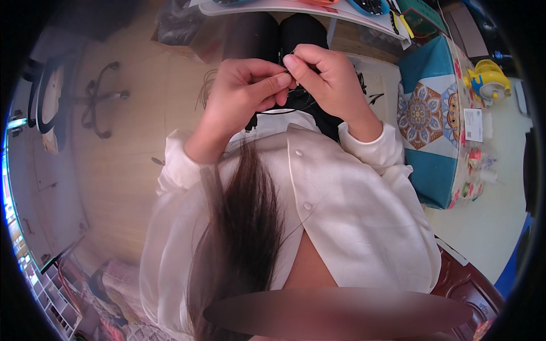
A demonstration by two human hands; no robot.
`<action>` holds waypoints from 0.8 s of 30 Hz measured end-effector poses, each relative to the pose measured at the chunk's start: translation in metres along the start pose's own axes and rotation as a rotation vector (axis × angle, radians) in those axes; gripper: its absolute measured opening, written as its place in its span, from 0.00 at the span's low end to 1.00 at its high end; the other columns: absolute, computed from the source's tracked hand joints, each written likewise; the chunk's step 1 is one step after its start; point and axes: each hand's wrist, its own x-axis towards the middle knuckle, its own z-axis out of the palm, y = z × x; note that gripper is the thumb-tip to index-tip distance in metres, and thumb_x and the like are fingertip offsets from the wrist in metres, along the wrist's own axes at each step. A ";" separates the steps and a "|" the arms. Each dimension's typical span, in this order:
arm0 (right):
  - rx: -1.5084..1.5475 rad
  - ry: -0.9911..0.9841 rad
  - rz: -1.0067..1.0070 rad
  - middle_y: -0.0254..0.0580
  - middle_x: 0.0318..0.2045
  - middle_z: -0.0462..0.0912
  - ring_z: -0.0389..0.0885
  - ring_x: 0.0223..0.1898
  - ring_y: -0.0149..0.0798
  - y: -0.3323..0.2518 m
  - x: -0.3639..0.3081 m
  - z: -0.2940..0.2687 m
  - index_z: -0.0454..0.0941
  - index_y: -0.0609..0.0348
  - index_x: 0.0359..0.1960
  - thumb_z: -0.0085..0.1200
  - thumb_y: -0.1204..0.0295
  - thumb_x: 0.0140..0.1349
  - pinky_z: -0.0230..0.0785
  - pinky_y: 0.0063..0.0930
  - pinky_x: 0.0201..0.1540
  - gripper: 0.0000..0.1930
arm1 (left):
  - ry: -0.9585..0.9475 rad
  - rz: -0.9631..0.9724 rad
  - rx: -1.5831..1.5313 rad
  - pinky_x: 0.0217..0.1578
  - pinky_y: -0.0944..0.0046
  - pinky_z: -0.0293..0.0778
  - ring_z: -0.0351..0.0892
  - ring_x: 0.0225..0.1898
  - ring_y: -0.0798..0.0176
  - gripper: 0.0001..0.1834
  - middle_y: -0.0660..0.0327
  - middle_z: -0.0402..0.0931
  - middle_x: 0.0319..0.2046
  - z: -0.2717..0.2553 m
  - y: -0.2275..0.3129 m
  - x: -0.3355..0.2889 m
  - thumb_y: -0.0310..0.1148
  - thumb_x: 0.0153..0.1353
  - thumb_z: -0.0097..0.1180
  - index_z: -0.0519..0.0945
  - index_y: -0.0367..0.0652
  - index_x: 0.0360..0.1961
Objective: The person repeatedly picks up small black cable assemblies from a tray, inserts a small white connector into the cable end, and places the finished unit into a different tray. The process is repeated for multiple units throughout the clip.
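Above my lap, my left hand (250, 85) and my right hand (324, 77) meet with the fingertips almost touching. Each pinches a thin black cable (278, 113), of which the part between the fingers is mostly hidden. The cable runs in a loose loop below the hands, and a small dark plug (251, 123) hangs near my left wrist. Dark trousers (304, 31) and the white shirt front lie under the hands. Fine strands cross the lap there, too thin to name.
A white table edge (267, 9) with blue-rimmed trays crosses the top, yellow-handled pliers (405, 25) at its right. More black cables (372, 98) lie in a pale bin right of my lap. A teal patterned box (426, 165) and yellow fan (489, 79) stand farther right; a wheeled chair (96, 96) is left.
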 end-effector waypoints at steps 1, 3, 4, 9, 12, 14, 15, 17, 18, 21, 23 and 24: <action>0.037 0.089 -0.007 0.34 0.17 0.74 0.70 0.18 0.26 0.001 0.001 -0.004 0.77 0.61 0.30 0.54 0.63 0.66 0.61 0.22 0.22 0.13 | 0.017 -0.039 -0.022 0.16 0.77 0.56 0.63 0.16 0.78 0.08 0.62 0.76 0.20 -0.002 0.001 -0.001 0.26 0.62 0.57 0.82 0.30 0.33; 0.055 0.319 0.116 0.28 0.21 0.75 0.68 0.23 0.19 0.004 0.007 -0.024 0.79 0.60 0.34 0.52 0.65 0.68 0.61 0.17 0.25 0.11 | 0.044 -0.101 -0.074 0.16 0.77 0.54 0.62 0.16 0.78 0.08 0.62 0.75 0.19 -0.008 0.005 -0.003 0.26 0.62 0.57 0.82 0.30 0.33; 0.001 0.444 0.144 0.27 0.20 0.74 0.66 0.21 0.19 0.003 0.012 -0.044 0.79 0.59 0.33 0.51 0.65 0.68 0.59 0.16 0.24 0.11 | 0.046 -0.102 -0.074 0.16 0.77 0.53 0.60 0.16 0.78 0.08 0.62 0.74 0.19 -0.013 0.008 -0.005 0.26 0.61 0.57 0.82 0.29 0.32; -0.456 -0.024 -0.211 0.36 0.35 0.81 0.77 0.34 0.31 -0.004 0.003 -0.068 0.80 0.58 0.45 0.59 0.68 0.60 0.70 0.22 0.36 0.13 | -0.053 -0.188 -0.094 0.16 0.77 0.52 0.60 0.15 0.78 0.07 0.62 0.74 0.19 -0.019 0.013 -0.005 0.25 0.61 0.56 0.82 0.29 0.33; -0.591 -0.151 -0.561 0.38 0.40 0.79 0.78 0.39 0.40 -0.010 0.004 -0.056 0.80 0.54 0.47 0.67 0.70 0.47 0.73 0.27 0.39 0.22 | -0.100 -0.198 -0.043 0.17 0.76 0.54 0.62 0.16 0.77 0.08 0.62 0.74 0.18 -0.018 0.016 -0.002 0.26 0.60 0.58 0.82 0.30 0.32; -0.545 -0.173 -0.658 0.38 0.38 0.79 0.78 0.37 0.40 -0.015 0.008 -0.047 0.81 0.56 0.44 0.68 0.73 0.44 0.73 0.28 0.37 0.21 | -0.113 -0.199 0.002 0.17 0.76 0.55 0.63 0.17 0.77 0.08 0.62 0.75 0.18 -0.016 0.018 -0.001 0.27 0.59 0.58 0.83 0.31 0.32; -0.523 -0.175 -0.676 0.39 0.37 0.79 0.78 0.36 0.40 -0.017 0.010 -0.044 0.82 0.57 0.42 0.68 0.75 0.42 0.72 0.28 0.36 0.21 | -0.109 -0.200 0.032 0.17 0.76 0.55 0.63 0.17 0.77 0.08 0.63 0.75 0.18 -0.016 0.020 -0.001 0.27 0.59 0.59 0.83 0.31 0.32; -0.493 -0.175 -0.717 0.39 0.35 0.79 0.77 0.34 0.41 -0.020 0.014 -0.041 0.83 0.59 0.39 0.68 0.76 0.40 0.72 0.29 0.34 0.19 | -0.108 -0.201 0.072 0.17 0.76 0.56 0.64 0.17 0.77 0.07 0.63 0.75 0.18 -0.016 0.022 -0.002 0.27 0.59 0.59 0.83 0.31 0.32; -0.488 -0.175 -0.741 0.39 0.34 0.79 0.77 0.33 0.41 -0.019 0.015 -0.040 0.82 0.60 0.38 0.69 0.76 0.40 0.72 0.29 0.33 0.18 | -0.109 -0.200 0.080 0.17 0.76 0.56 0.64 0.17 0.78 0.07 0.63 0.75 0.18 -0.015 0.022 -0.002 0.27 0.59 0.59 0.83 0.31 0.32; -0.487 -0.177 -0.781 0.40 0.32 0.78 0.77 0.31 0.41 -0.016 0.016 -0.039 0.81 0.61 0.34 0.69 0.77 0.40 0.72 0.30 0.32 0.16 | -0.113 -0.193 0.097 0.17 0.76 0.57 0.65 0.17 0.78 0.07 0.63 0.76 0.18 -0.015 0.022 -0.002 0.27 0.59 0.59 0.83 0.31 0.32; -0.489 -0.183 -0.793 0.40 0.31 0.78 0.76 0.30 0.41 -0.014 0.016 -0.039 0.81 0.62 0.33 0.68 0.77 0.40 0.72 0.30 0.31 0.15 | -0.122 -0.193 0.107 0.17 0.76 0.57 0.66 0.18 0.78 0.07 0.63 0.76 0.18 -0.015 0.022 -0.002 0.26 0.59 0.59 0.83 0.32 0.32; -0.488 -0.189 -0.797 0.40 0.31 0.78 0.76 0.30 0.41 -0.013 0.016 -0.040 0.80 0.62 0.33 0.68 0.77 0.40 0.72 0.30 0.31 0.15 | -0.130 -0.197 0.113 0.17 0.76 0.57 0.66 0.18 0.78 0.07 0.63 0.76 0.18 -0.015 0.021 -0.001 0.26 0.59 0.59 0.83 0.32 0.32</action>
